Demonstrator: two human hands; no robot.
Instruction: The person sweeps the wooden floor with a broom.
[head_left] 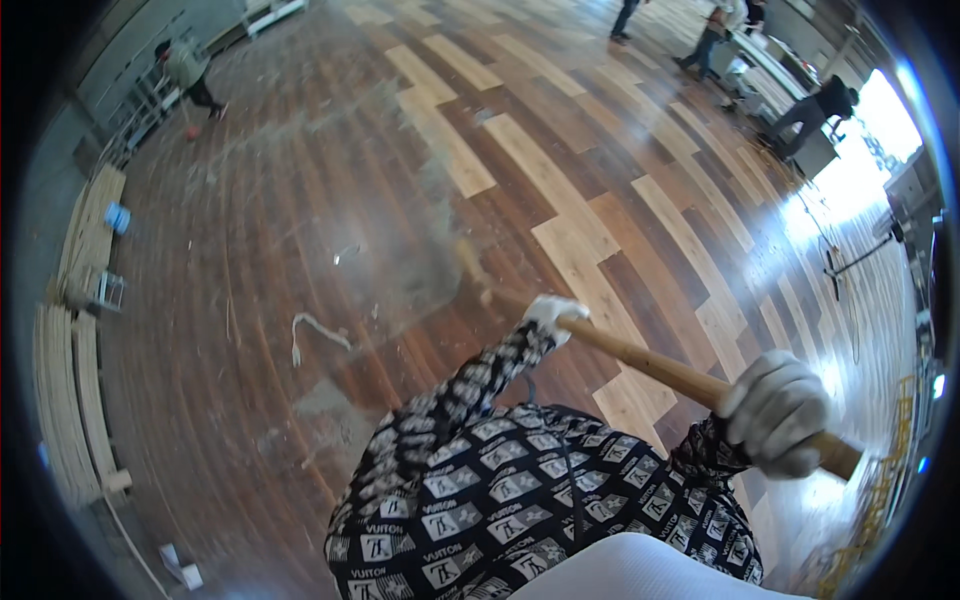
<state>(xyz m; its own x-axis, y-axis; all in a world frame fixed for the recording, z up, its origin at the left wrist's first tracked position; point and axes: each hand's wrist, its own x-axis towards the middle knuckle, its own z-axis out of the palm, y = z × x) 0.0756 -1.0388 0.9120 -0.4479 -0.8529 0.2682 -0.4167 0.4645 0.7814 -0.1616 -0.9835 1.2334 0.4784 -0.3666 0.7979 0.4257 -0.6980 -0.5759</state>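
A long round wooden pole (pixel 650 362) slants across the view in front of my body, its near end at the lower right. My right hand (pixel 778 412), in a white glove, is wrapped round it close to that end. Farther along, my left hand (pixel 553 318), also gloved in white, grips the pole from the side. Beyond the left hand the pole reaches down toward the wood-plank floor (pixel 400 360). Its far end is blurred beside a grey, dusty patch, so I cannot make out what kind of tool head it has.
A white twisted strip (pixel 318 328) and a small pale scrap (pixel 347 255) lie on the floor. Stacked boards (pixel 70 390) line the left wall near a blue bucket (pixel 117 218). One person (pixel 188 75) stands far left; several others are far right, one bending (pixel 815 115). A thin stand (pixel 862 258) is at right.
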